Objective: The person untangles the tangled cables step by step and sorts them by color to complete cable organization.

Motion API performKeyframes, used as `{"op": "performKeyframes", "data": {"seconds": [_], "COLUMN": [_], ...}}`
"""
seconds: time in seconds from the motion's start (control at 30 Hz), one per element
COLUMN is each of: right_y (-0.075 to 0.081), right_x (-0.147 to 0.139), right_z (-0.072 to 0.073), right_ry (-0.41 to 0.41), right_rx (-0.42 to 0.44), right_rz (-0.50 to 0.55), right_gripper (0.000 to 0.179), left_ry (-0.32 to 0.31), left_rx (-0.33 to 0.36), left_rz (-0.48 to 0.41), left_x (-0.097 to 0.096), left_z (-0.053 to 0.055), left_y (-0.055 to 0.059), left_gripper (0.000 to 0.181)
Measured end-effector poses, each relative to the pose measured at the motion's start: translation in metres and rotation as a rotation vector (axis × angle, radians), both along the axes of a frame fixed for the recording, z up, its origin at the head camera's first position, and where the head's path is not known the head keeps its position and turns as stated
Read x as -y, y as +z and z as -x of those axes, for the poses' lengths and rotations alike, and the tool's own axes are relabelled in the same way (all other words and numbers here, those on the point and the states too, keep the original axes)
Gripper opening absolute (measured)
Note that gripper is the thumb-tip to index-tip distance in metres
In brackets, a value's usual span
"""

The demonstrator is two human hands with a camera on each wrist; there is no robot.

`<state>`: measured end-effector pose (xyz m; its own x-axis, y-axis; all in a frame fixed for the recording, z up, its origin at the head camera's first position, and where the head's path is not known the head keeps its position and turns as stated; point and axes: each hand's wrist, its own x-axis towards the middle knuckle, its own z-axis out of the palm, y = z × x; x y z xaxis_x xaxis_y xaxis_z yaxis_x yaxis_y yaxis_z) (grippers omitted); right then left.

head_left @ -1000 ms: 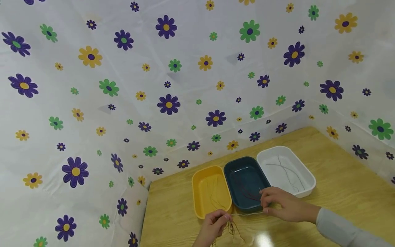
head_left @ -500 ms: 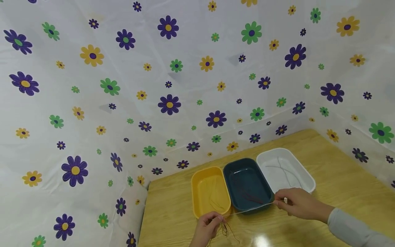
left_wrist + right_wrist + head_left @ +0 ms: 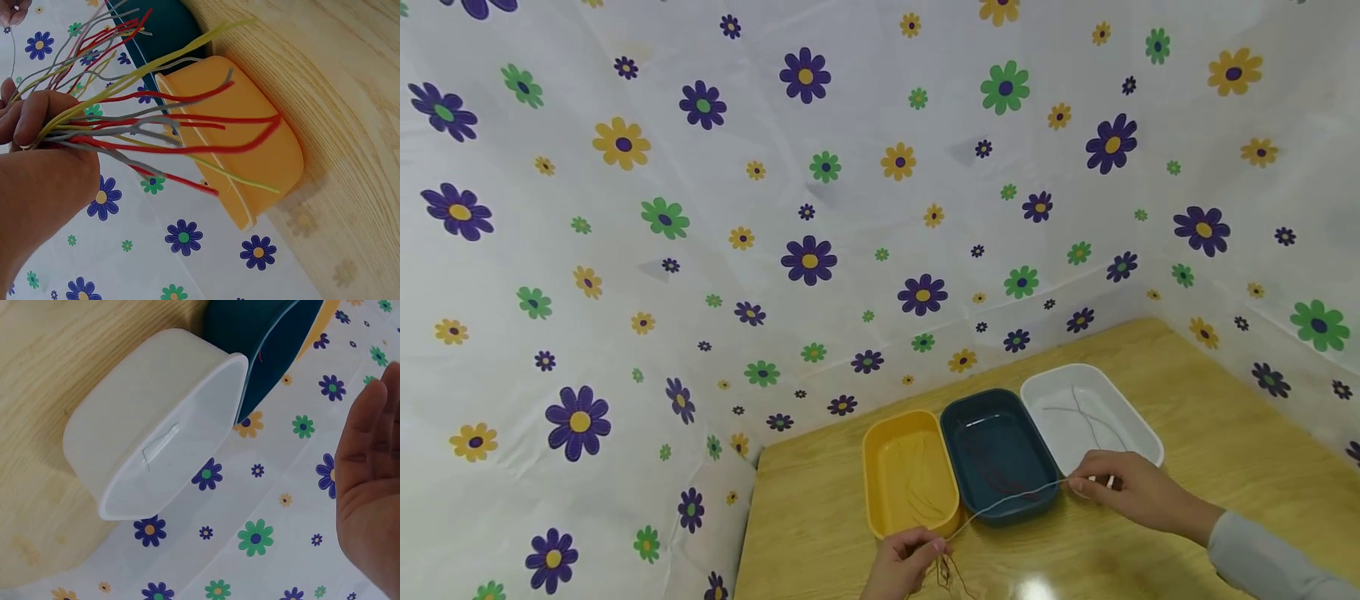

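Note:
In the head view my left hand (image 3: pixel 904 564) grips a bundle of thin strings at the front of the yellow tray. The left wrist view shows the bundle's red, grey and yellow strings (image 3: pixel 187 150) fanning out from the fist. My right hand (image 3: pixel 1138 492), before the white tray, pinches the end of a pale grey string (image 3: pixel 1003 500). That string runs, slightly slack, from the left hand across the front of the dark blue tray. Only part of the right palm and fingers shows in the right wrist view, and its fingertips are cut off there.
A yellow tray (image 3: pixel 891 483), a dark blue tray (image 3: pixel 992 417) and a white tray (image 3: pixel 1048 396) stand side by side on the wooden table (image 3: pixel 805 492). Yellowish strings lie in the first, reddish in the second, grey in the third. Flowered cloth (image 3: pixel 850 208) hangs behind and at the sides.
My right hand has moved right, from beside the blue tray to before the white one, and the grey string between the hands has lengthened. The left hand has shifted slightly left and down.

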<state>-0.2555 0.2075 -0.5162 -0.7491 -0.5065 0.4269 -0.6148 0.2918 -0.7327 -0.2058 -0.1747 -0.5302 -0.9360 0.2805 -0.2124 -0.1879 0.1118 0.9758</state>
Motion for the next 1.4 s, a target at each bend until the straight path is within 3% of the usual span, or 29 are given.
{"op": "performKeyframes", "data": {"seconds": [0.2, 0.37, 0.6, 0.83, 1.07, 1.3, 1.4], "right_y": [-0.001, 0.003, -0.002, -0.016, -0.024, -0.027, -0.029], "right_x": [0.0, 0.006, 0.027, 0.035, 0.038, 0.032, 0.028], "right_z": [-0.003, -0.006, -0.005, -0.008, -0.014, -0.011, -0.009], "right_ry": [-0.066, -0.11, 0.038, 0.078, 0.182, 0.274, 0.271], "right_rx": [0.058, 0.056, 0.116, 0.239, 0.186, 0.184, 0.196], "right_rz": [0.111, 0.103, 0.034, 0.007, 0.06, 0.125, 0.148], "right_gripper": [0.02, 0.016, 0.019, 0.021, 0.026, 0.024, 0.026], "left_ry": [-0.008, -0.009, -0.092, -0.128, -0.172, -0.148, -0.13], "left_rx": [0.001, -0.009, -0.054, -0.076, -0.131, -0.101, -0.08], "left_rz": [0.006, 0.021, -0.012, 0.004, 0.05, 0.03, 0.011], "left_x": [0.002, 0.002, -0.006, -0.013, -0.01, -0.008, -0.005], "left_z": [-0.001, 0.0, 0.002, 0.0, 0.0, 0.0, 0.0], "left_y": [-0.003, 0.0, 0.004, -0.001, -0.002, -0.004, -0.007], "left_gripper": [0.038, 0.04, 0.04, 0.037, 0.037, 0.04, 0.042]}}
